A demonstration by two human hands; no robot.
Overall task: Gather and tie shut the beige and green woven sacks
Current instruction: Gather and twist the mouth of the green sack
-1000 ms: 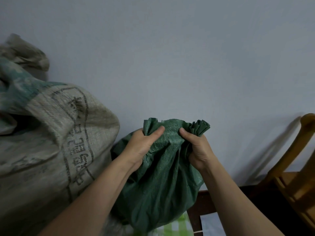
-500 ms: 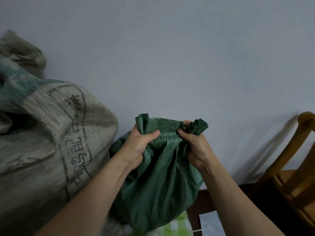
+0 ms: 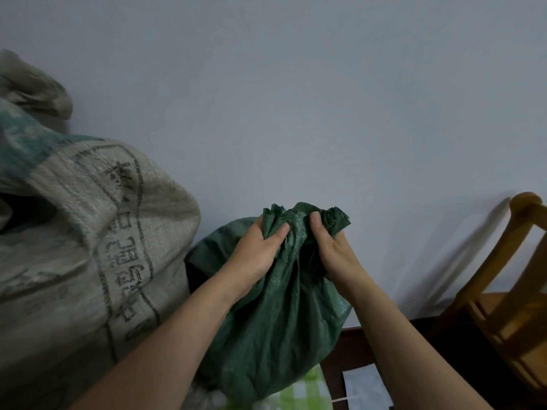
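The bunched mouth of the green sack [image 3: 275, 329] is clenched between the left hand [image 3: 257, 250] and the right hand [image 3: 331, 247], fingers closed tight on the pleated cloth, while the beige sack [image 3: 88, 247] is stood just left of the fingers.

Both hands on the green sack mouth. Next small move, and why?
Probably draw the two bunches together into one neck. The left hand and right hand each clutch a separate gather of the green sack, with a loose fold between the thumbs, and no tie or knot shows yet.
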